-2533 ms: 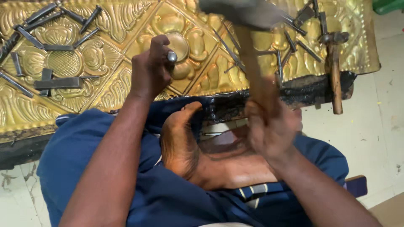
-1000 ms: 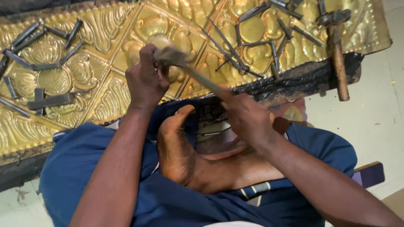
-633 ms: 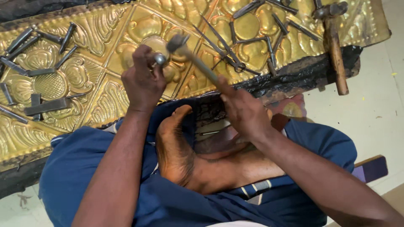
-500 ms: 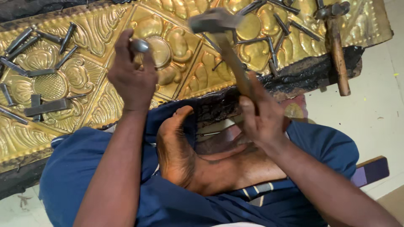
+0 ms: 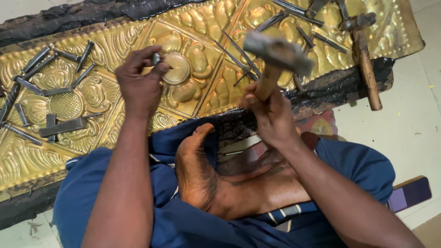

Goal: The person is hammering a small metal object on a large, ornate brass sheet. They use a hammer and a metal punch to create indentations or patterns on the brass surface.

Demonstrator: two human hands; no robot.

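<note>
Gripping the hammer (image 5: 275,57) by its wooden handle, my right hand (image 5: 271,115) now holds the head raised above the brass sheet (image 5: 193,87); half a second ago it was lifted too, after sitting down by the punch just before. My left hand (image 5: 140,85) pinches the small punch (image 5: 156,58) upright on the round boss, slightly shifted. I read this as another blow being readied. Loose punches (image 5: 50,92) lie left; a spare hammer (image 5: 365,59) lies right.
</note>
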